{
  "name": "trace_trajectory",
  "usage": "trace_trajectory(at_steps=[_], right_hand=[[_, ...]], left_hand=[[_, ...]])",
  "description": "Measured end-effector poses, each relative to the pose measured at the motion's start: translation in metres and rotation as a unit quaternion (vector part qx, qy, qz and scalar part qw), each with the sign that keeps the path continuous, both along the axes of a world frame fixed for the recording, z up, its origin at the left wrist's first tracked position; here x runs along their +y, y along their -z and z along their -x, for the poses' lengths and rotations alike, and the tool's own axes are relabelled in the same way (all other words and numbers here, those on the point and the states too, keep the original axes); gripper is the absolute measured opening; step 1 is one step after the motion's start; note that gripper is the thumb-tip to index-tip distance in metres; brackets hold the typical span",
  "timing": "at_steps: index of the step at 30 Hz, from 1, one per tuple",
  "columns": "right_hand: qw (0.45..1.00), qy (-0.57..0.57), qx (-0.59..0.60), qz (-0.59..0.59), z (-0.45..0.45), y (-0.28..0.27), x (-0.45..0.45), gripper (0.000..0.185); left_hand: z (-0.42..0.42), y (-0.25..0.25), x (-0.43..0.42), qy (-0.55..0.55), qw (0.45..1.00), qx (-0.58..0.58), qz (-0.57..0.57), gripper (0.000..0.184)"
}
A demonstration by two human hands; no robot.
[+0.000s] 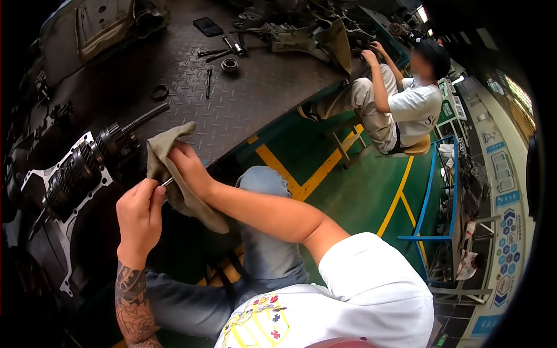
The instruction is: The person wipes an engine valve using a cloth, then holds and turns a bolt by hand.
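Note:
Between finger and thumb, my left hand (139, 211) pinches a thin metal rod (168, 182); most of the rod is hidden by my fingers and a cloth. My right hand (191, 169) is closed on that grey-green cloth (165, 146), which hangs down below the wrist, close against the rod. Left of both hands is a gear shaft assembly (75, 168), standing on a pale metal housing flange (106, 174). A long splined shaft (145, 119) sticks out from it toward the table.
On the dark tread-plate table (255, 93) lie a phone (208, 26), a ratchet-like tool (232, 46), a bearing (230, 65), a ring (159, 91) and a slim metal bar (209, 83). Metal castings (296, 37) sit farther back. Another person (415, 104) sits at the far right.

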State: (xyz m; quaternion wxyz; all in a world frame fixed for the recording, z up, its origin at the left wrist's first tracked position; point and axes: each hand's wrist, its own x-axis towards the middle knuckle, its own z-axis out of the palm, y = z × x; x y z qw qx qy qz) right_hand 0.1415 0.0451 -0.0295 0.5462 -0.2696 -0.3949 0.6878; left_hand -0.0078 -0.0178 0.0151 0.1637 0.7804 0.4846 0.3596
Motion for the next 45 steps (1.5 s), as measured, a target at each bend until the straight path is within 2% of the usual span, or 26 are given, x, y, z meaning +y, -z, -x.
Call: trace_trajectory(at_steps=[1,2,3,4,5,6,7,9,11,12,13,16,18,19,23,25,27,29,30,32,34,36,39,42,43,45], right_hand=[[0.993,0.037,-0.035,-0.110,-0.004,-0.003,-0.003,0.023],[0.971,0.073,-0.069,-0.218,-0.009,-0.007,-0.006,0.022],[0.935,0.109,-0.103,-0.322,-0.011,-0.010,-0.007,0.022],[0.873,0.149,-0.153,-0.437,-0.011,-0.012,-0.003,0.021],[0.796,0.201,-0.188,-0.539,-0.011,-0.015,0.000,0.021],[0.794,0.167,-0.214,-0.544,-0.014,-0.017,-0.001,0.020],[0.789,0.133,-0.240,-0.549,-0.017,-0.018,-0.003,0.019],[0.817,0.078,-0.217,-0.528,-0.022,-0.019,0.000,0.015],[0.861,0.083,-0.195,-0.462,-0.017,-0.014,0.004,0.012],[0.880,0.083,-0.182,-0.431,-0.015,-0.015,0.006,0.011],[0.867,0.135,-0.187,-0.441,-0.012,-0.017,0.003,0.010],[0.874,0.083,-0.227,-0.422,-0.016,-0.010,0.002,0.016],[0.971,-0.037,-0.165,-0.172,-0.010,-0.014,-0.003,0.022],[0.980,-0.050,-0.140,-0.133,-0.008,-0.014,-0.002,0.028],[0.981,-0.082,-0.168,-0.057,-0.007,-0.010,0.000,0.025],[0.946,0.010,-0.235,-0.222,-0.009,-0.011,-0.006,0.022],[0.897,0.081,-0.251,-0.355,-0.012,-0.012,-0.009,0.019],[0.852,0.126,-0.219,-0.459,-0.014,-0.013,-0.009,0.017],[0.824,0.148,-0.201,-0.509,-0.014,-0.014,-0.008,0.015],[0.811,0.142,-0.210,-0.528,-0.013,0.000,-0.010,0.021],[0.799,0.126,-0.230,-0.541,-0.013,0.007,-0.013,0.026],[0.749,0.151,-0.271,-0.585,-0.014,0.005,-0.009,0.032],[0.716,0.208,-0.286,-0.601,-0.021,-0.011,-0.011,0.028],[0.789,0.148,-0.266,-0.533,-0.019,-0.008,-0.007,0.021],[0.802,0.132,-0.235,-0.534,-0.025,-0.011,-0.004,0.011],[0.820,0.152,-0.198,-0.515,-0.025,-0.008,0.011,0.010]], left_hand=[[0.003,0.001,0.000,0.016,0.980,-0.119,0.161,0.020],[0.009,0.003,0.000,0.032,0.919,-0.233,0.317,0.023],[0.013,0.004,0.000,0.047,0.821,-0.337,0.459,0.027],[0.016,0.003,-0.002,0.090,0.738,-0.424,0.517,0.029],[0.015,0.002,-0.005,0.082,0.719,-0.441,0.531,0.027],[0.014,0.001,-0.007,0.074,0.699,-0.458,0.545,0.024],[0.016,0.005,-0.008,0.067,0.700,-0.461,0.541,0.021],[0.018,0.014,-0.005,0.061,0.791,-0.398,0.461,0.019],[0.012,0.015,-0.005,0.050,0.874,-0.340,0.343,0.020],[0.010,0.011,-0.004,0.046,0.911,-0.290,0.289,0.018],[0.009,0.005,-0.004,0.039,0.942,-0.239,0.233,0.017],[0.006,-0.014,-0.004,0.014,0.998,-0.053,0.030,0.012],[0.004,-0.015,-0.001,0.002,0.996,0.012,-0.089,0.009],[0.002,-0.021,-0.002,-0.010,0.997,0.028,-0.077,0.008],[0.007,-0.019,0.000,-0.019,0.994,0.069,-0.086,0.008],[0.007,-0.013,0.001,-0.012,0.996,0.036,-0.086,0.008],[0.013,-0.008,0.000,0.038,0.989,-0.095,0.104,0.010],[0.018,-0.006,-0.003,0.071,0.920,-0.251,0.294,0.015],[0.020,-0.007,-0.004,0.079,0.856,-0.339,0.384,0.020],[0.024,-0.007,-0.007,0.090,0.677,-0.491,0.540,0.031],[0.024,0.000,-0.012,0.091,0.661,-0.473,0.575,0.035],[0.028,-0.002,-0.010,0.129,0.672,-0.453,0.572,0.033],[0.025,0.003,-0.005,0.069,0.723,-0.433,0.534,0.028],[0.020,-0.001,0.000,0.072,0.829,-0.355,0.426,0.025],[0.018,0.002,0.002,0.096,0.864,-0.334,0.365,0.024],[0.021,0.002,0.004,0.076,0.893,-0.289,0.336,0.024]])
